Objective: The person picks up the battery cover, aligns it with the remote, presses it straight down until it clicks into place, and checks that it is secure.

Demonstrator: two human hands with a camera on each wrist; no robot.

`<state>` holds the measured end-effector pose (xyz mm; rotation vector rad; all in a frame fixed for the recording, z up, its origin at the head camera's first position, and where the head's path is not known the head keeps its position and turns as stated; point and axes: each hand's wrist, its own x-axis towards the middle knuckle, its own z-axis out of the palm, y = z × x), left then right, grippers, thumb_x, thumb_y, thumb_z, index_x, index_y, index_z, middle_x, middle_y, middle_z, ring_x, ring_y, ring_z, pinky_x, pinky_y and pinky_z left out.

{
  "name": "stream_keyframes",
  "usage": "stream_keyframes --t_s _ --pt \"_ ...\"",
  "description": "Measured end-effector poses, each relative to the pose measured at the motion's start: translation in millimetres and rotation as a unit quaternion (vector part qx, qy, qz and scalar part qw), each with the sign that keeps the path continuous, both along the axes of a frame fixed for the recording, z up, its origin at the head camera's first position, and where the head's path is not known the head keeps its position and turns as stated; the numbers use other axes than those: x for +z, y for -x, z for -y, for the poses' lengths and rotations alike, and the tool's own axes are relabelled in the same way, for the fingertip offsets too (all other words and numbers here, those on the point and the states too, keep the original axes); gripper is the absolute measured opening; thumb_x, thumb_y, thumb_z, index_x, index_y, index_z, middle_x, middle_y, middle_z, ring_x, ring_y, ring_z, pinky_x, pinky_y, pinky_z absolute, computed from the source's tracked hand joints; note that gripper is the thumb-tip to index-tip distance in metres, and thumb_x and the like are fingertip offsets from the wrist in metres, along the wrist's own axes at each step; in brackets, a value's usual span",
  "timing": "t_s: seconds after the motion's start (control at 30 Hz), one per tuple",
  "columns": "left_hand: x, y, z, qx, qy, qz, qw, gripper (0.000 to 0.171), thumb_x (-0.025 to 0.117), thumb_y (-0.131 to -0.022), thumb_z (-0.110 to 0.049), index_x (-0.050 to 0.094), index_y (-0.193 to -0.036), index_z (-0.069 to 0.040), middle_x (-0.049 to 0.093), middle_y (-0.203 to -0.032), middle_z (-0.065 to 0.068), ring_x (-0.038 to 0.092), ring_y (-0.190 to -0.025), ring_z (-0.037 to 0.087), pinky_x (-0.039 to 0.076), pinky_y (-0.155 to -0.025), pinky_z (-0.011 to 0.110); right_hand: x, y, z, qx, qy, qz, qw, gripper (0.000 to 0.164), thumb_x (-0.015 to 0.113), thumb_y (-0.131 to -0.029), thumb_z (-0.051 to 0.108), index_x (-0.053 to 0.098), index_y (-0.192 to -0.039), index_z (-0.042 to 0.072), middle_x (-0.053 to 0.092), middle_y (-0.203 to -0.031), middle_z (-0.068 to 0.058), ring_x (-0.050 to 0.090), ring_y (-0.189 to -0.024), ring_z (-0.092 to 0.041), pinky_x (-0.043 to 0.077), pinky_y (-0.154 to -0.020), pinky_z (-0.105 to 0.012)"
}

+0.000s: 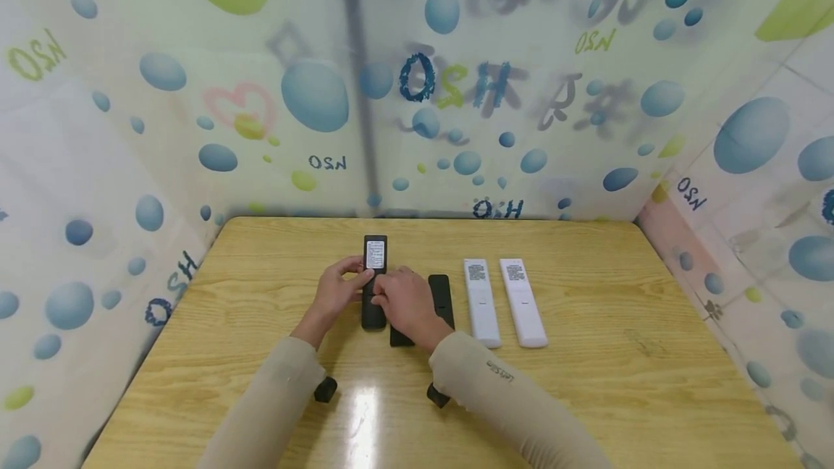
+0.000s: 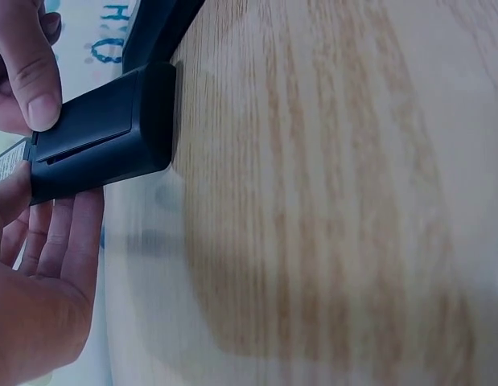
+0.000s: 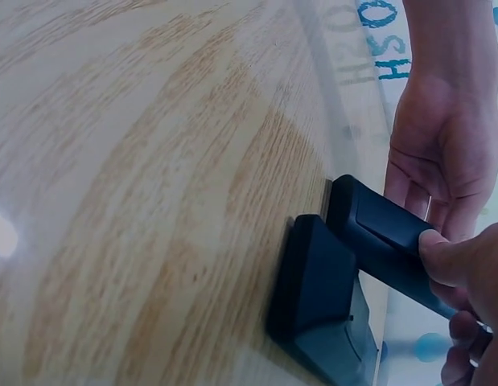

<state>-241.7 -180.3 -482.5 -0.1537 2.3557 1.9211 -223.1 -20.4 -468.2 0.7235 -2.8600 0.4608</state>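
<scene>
A black remote control (image 1: 374,317) lies back side up, its white label (image 1: 374,255) at the far end. My left hand (image 1: 335,288) grips it from the left, thumb on its back and fingers along its side. My right hand (image 1: 407,302) is over its middle, with the thumb on the upper end of the battery cover (image 2: 92,121) and the other fingers curled. A thin gap shows along the cover's side in the left wrist view. The remote's lower end is at the table. A second black remote (image 1: 402,339) lies partly hidden under my right hand.
Another black remote (image 1: 441,292) lies right of my right hand, partly covered by it. Farther right are two white remotes (image 1: 482,306), (image 1: 524,306) side by side, label side up. The wooden table (image 1: 606,396) meets a patterned wall (image 1: 417,187) at its far edge.
</scene>
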Motion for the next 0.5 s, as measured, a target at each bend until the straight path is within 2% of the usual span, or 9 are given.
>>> stream_keyframes --t_s 0.2,0.33,0.5 --pt "-0.7 -0.1 0.5 0.001 0.005 0.002 1.0 0.039 0.063 -0.095 -0.018 0.058 -0.132 -0.006 0.051 -0.117 0.015 0.062 -0.084 0.013 0.061 -0.078 0.034 -0.5 0.5 -1.0 -0.01 0.008 0.004 1.0 0.015 0.073 -0.085 0.038 0.067 -0.081 0.025 0.064 -0.078 0.011 0.051 -0.073 -0.008 0.046 -0.063 -0.023" --pt "-0.8 -0.6 1.1 -0.003 0.009 -0.002 1.0 0.038 0.063 -0.096 -0.018 0.058 -0.132 -0.007 0.052 -0.116 0.015 0.064 -0.085 0.014 0.061 -0.076 0.034 1.5 1.8 -4.5 -0.026 0.02 0.024 0.999 0.021 0.074 -0.084 0.041 0.062 -0.077 0.025 0.059 -0.073 0.012 0.05 -0.071 -0.009 0.042 -0.058 -0.022" --pt "-0.6 -0.5 1.3 -0.006 0.003 -0.003 1.0 0.04 0.064 -0.095 -0.017 0.057 -0.133 -0.006 0.052 -0.117 0.014 0.064 -0.084 0.013 0.061 -0.075 0.033 5.5 4.6 -9.7 -0.058 0.022 0.06 0.996 0.027 0.074 -0.082 0.047 0.061 -0.083 0.024 0.058 -0.076 0.011 0.049 -0.071 -0.01 0.041 -0.056 -0.023"
